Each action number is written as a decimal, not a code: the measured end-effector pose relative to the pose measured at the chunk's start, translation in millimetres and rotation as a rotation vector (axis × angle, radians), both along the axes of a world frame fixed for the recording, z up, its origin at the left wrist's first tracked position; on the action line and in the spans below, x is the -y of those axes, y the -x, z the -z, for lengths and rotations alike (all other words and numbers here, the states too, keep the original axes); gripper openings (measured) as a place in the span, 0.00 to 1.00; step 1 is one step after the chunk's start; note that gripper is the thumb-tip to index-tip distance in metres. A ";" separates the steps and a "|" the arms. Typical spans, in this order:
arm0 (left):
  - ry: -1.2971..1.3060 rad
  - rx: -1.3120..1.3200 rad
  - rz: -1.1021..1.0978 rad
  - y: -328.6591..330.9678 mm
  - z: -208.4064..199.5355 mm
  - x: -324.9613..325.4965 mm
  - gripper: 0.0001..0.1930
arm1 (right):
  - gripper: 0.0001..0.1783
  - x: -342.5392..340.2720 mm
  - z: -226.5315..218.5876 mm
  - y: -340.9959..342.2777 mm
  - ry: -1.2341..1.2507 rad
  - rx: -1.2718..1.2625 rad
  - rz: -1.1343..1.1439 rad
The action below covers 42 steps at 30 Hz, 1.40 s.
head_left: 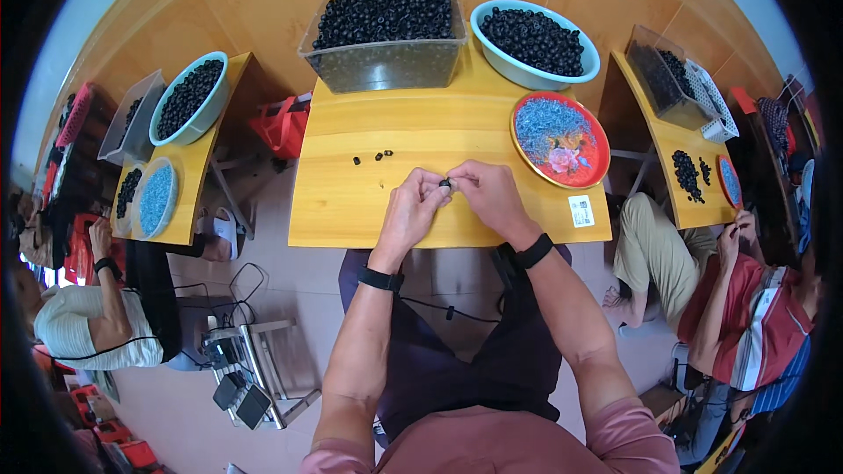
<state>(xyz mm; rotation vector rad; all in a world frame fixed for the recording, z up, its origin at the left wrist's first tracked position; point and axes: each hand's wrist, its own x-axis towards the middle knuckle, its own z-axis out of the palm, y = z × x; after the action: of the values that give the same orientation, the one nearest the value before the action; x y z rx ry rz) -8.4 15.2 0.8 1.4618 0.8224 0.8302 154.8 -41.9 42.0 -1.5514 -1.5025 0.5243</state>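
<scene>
Over the front part of the yellow wooden table [342, 215], my two hands meet at a small black ring-shaped plastic part [445, 183]. My left hand [413, 204] pinches the part between thumb and fingers. From the other side my right hand [488, 196] has its thumb and fingertips closed right at the part; whether they also hold a tiny piece is too small to see. A few more small black parts [379, 156] lie on the tabletop beyond my left hand. To the right stands a red flowered tray [600, 162] bearing a heap of small bluish clear pieces [549, 127].
At the back of the table stand a clear plastic bin [378, 70] and a light blue basin [536, 77], both full of black parts. A white label [581, 211] lies near the right front corner. People work at tables on both sides. A metal stool [263, 369] stands at left.
</scene>
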 end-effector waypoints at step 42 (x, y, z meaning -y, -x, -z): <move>-0.525 -0.331 -0.109 -2.4 -11.5 18.4 0.16 | 0.05 2.1 48.2 15.2 -0.066 -0.481 0.057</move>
<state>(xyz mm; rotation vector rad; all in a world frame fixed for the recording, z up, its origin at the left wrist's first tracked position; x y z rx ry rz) -6.0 -3.2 12.3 2.0720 0.9816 0.9445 139.6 -44.0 -6.3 -1.2962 -1.0924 0.7453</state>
